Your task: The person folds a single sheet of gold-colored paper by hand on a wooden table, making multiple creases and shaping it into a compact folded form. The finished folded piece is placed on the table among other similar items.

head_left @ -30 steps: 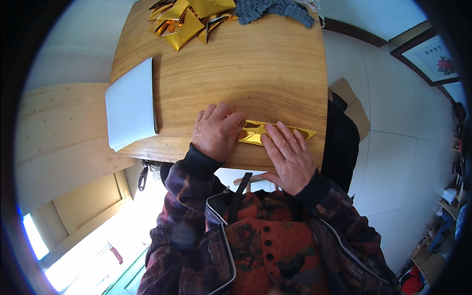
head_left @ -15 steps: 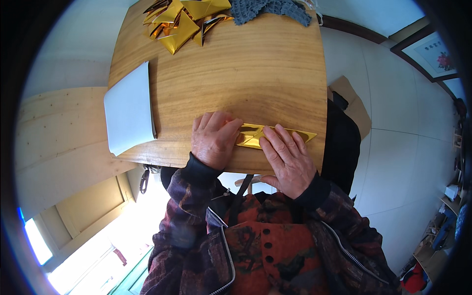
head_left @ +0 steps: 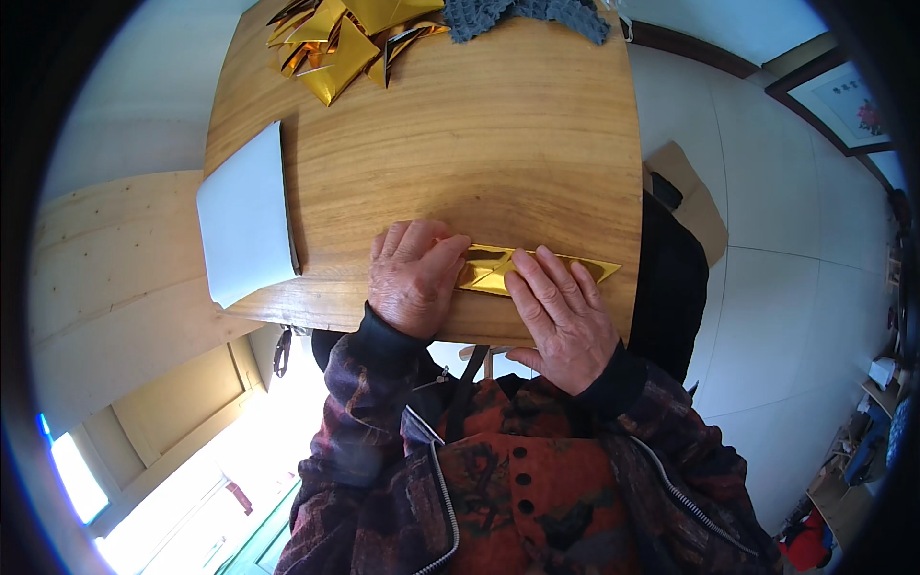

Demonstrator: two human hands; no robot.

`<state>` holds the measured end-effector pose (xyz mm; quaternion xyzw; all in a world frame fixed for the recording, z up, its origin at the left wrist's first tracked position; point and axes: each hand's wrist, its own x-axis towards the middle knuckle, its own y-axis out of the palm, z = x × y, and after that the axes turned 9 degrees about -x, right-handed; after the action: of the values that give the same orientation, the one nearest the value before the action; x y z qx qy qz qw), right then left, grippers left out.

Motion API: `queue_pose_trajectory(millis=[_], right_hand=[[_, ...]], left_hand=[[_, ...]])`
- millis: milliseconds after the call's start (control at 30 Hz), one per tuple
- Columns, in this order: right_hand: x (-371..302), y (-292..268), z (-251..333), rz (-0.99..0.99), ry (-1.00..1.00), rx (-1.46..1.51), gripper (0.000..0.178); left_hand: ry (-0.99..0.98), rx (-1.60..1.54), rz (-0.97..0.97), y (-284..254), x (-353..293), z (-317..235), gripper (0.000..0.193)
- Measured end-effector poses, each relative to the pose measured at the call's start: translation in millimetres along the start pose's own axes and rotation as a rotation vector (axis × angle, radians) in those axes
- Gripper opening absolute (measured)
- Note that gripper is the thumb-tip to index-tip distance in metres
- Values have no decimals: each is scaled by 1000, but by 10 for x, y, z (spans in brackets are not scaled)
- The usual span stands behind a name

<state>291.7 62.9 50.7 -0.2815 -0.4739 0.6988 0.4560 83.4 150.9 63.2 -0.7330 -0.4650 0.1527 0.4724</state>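
Gold foil strip (head_left: 487, 270), folded, lies at the table's (head_left: 460, 144) near edge, left hand (head_left: 412, 283) pinching one end, right hand (head_left: 568, 321) flat atop, apparently creasing; next move wants even pressure.

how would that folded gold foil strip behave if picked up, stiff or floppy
The folded gold foil strip is probably light, since it looks thin and flat under the right hand. Its visible folds likely make it somewhat stiffer than a single sheet, though it may bend. Its mirror-like shine suggests a smooth, possibly slippery surface.
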Motion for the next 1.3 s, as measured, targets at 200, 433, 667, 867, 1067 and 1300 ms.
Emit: queue_pose_trajectory(millis=[200, 433, 667, 867, 1067, 1300], right_hand=[[3, 34, 7, 6, 7, -17, 101], [11, 95, 15, -35, 0, -66, 101], [-7, 81, 29, -61, -11, -100, 96], [-12, 91, 34, -80, -24, -126, 93], [-15, 121, 20, -93, -39, -166, 90], [-7, 139, -11, -65, -27, -168, 89]], left_hand=[[12, 17, 9, -7, 8, -2, 23], [34, 28, 10, -18, 1, -19, 22], [147, 142, 39, 21, 16, -18, 13], [150, 163, 193, 10, 45, -48, 9], [91, 243, 253, -36, -58, -214, 22], [123, 513, 333, 60, -65, -301, 18]])
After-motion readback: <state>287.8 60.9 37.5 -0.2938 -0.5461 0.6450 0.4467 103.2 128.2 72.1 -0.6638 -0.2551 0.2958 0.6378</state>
